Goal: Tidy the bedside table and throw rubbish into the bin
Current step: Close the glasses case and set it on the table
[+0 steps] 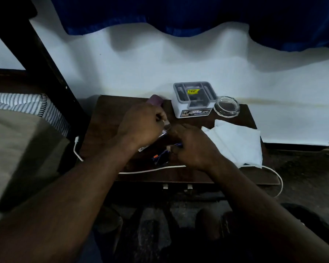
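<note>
Lying at the far left is a striped mattress (27, 105), beside a dark wooden bedside table (106, 118). A white cable (150, 169) hangs off the table's left edge and runs along its near edge. The left hand (141, 126) is over the middle of the table, fingers curled, pinching a crinkled clear plastic wrapper (164, 130). A mauve object (156, 99) shows just behind it, too hidden to name. Just right, the right hand (194, 147) bends its fingers down tight, pinching a blue and orange wrapper (160, 158) that lies on the table. At the far edge stand a white and grey box (194, 99) and a glass ashtray (226, 106). White tissues (235, 141) lie at the right.
</note>
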A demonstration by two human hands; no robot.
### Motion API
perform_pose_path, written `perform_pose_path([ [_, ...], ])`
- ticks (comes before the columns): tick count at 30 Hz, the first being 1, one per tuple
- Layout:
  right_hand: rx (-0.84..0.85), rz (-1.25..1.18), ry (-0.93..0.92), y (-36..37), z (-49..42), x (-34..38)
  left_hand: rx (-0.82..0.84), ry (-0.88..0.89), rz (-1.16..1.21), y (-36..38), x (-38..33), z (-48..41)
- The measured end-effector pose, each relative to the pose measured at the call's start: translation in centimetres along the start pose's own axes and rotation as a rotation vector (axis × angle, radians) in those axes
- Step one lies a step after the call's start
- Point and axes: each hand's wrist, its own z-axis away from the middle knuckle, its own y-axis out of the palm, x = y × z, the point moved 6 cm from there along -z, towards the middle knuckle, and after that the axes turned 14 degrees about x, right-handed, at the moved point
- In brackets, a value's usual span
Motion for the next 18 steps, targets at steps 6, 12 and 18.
perform_pose_path([
  [6, 0.166, 0.076, 0.066, 2.2, -0.5, -2.1, -0.001, -0.258, -0.036, -0.3, 5.0, -4.4],
  [12, 0.188, 0.194, 0.027, 3.4, -2.1, -1.9, 0.074, -0.374, 0.069, 1.6, 6.6, -6.3],
  [18, 0.051, 0.234, 0.004, 2.4, -1.9, -1.1, 0.073, -0.399, 0.055, 1.5, 7.4, -6.6],
])
